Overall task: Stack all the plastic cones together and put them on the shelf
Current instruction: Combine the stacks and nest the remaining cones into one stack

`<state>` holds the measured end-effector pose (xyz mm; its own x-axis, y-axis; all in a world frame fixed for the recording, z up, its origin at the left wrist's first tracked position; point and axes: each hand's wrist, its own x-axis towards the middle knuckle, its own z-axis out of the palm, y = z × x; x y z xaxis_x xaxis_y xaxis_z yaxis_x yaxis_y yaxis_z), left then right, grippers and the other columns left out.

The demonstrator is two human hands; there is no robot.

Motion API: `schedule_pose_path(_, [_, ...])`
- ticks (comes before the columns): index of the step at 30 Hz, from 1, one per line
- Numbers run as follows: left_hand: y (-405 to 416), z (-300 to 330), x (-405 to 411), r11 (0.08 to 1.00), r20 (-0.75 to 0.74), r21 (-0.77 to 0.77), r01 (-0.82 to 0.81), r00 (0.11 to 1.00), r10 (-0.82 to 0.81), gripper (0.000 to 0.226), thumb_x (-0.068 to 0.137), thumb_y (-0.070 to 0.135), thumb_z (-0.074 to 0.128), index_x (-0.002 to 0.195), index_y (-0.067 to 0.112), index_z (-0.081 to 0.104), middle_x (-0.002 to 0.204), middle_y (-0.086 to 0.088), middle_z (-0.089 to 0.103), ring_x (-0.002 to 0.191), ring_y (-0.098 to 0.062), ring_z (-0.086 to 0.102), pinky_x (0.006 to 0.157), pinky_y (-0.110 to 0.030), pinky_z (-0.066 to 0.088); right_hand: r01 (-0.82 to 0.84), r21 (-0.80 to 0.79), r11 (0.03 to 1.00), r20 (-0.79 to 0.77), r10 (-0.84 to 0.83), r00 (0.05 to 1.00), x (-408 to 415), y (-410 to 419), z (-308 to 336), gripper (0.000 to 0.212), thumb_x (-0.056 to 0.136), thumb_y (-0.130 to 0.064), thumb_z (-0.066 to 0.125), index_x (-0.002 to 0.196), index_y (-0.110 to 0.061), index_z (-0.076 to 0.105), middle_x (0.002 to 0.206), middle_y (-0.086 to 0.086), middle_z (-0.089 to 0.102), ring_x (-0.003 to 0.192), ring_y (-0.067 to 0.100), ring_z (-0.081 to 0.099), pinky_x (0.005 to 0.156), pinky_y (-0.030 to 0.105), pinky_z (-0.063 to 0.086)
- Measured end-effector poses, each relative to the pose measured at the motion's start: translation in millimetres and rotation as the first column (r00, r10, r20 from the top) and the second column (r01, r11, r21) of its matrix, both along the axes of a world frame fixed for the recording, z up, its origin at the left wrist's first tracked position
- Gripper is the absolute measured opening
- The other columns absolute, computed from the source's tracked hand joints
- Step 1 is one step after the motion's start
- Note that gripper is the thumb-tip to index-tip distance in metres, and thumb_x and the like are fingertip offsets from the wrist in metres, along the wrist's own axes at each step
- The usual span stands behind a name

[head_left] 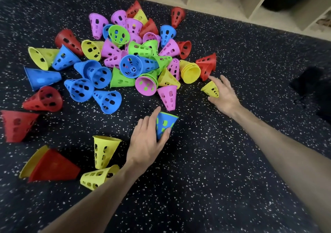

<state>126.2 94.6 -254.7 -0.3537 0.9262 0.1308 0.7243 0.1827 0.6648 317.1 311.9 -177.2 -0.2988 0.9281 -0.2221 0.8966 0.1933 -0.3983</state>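
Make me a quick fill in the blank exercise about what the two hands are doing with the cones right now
1. The left hand grips a ____ cone with a green one nested inside.
2. The right hand holds a small ____ cone.
3. The cones lie on a black speckled ____.

Missing words: blue; yellow; floor

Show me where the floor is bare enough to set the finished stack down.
Bare floor lies between the two forearms, below the left hand with its blue cone and the right hand on a yellow cone. More bare floor runs right of the pile, toward the shelf. The cone pile is crowded; loose cones also sit lower left.
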Motion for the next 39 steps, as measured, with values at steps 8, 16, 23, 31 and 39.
schedule_pose_path(8, [0, 4, -1, 1.0, -0.018, -0.021, 0.008, 1.0, -0.008, 0.07, 0.1, 0.059, 0.04, 0.159, 0.025, 0.022, 0.12, 0.002, 0.055, 0.108, -0.018, 0.049, 0.102, -0.038, 0.043, 0.071, 0.205, 0.976, -0.095, -0.052, 0.994, -8, -18, 10, 0.01, 0.096, -0.026, 0.066, 0.105, -0.028, 0.07, 0.105, 0.0, 0.05, 0.088, 0.019, 0.058, 0.084, 0.036, 0.046])
schedule_pose_path(16, [-2, 11, 0, 0.999, 0.079, 0.014, -0.042, 0.996, 0.041, 0.071, 0.102, 0.049, 0.05, 0.161, 0.018, 0.024, 0.135, 0.0, 0.054, 0.12, -0.015, 0.047, 0.107, -0.036, 0.04, 0.063, 0.264, 0.962, -0.362, 0.039, 0.931, -40, -46, 19, 0.007, 0.095, -0.028, 0.069, 0.098, -0.024, 0.074, 0.099, -0.001, 0.044, 0.095, 0.014, 0.051, 0.083, 0.026, 0.043])
schedule_pose_path(23, [-4, 18, 1, 0.995, 0.163, 0.007, -0.095, 0.982, 0.093, 0.071, 0.103, 0.048, 0.049, 0.162, 0.023, 0.019, 0.148, 0.0, 0.047, 0.132, -0.013, 0.043, 0.106, -0.036, 0.04, 0.079, 0.313, 0.946, -0.561, 0.117, 0.82, -81, -87, 13, 0.01, 0.097, -0.017, 0.064, 0.091, -0.018, 0.072, 0.103, -0.008, 0.053, 0.094, -0.005, 0.051, 0.082, 0.009, 0.036])
schedule_pose_path(31, [-3, 17, 1, 0.993, 0.189, 0.01, -0.121, 0.975, 0.117, 0.072, 0.105, 0.044, 0.048, 0.164, 0.026, 0.009, 0.155, -0.001, 0.04, 0.138, -0.009, 0.032, 0.111, -0.038, 0.036, -0.142, 0.194, 0.971, -0.492, 0.221, 0.842, -81, -108, -13, 0.017, 0.1, -0.015, 0.055, 0.086, -0.018, 0.064, 0.08, -0.009, 0.059, 0.077, 0.016, 0.052, 0.071, 0.034, 0.043])
schedule_pose_path(39, [-3, 15, 0, 0.994, 0.151, -0.008, -0.108, 0.983, 0.108, 0.073, 0.106, 0.048, 0.041, 0.164, 0.033, -0.001, 0.134, 0.003, 0.049, 0.124, -0.013, 0.039, 0.099, -0.041, 0.042, -0.125, 0.129, 0.984, -0.472, 0.172, 0.865, -72, -121, -28, 0.024, 0.105, -0.014, 0.045, 0.099, -0.024, 0.066, 0.082, -0.006, 0.064, 0.073, 0.02, 0.05, 0.071, 0.035, 0.046])
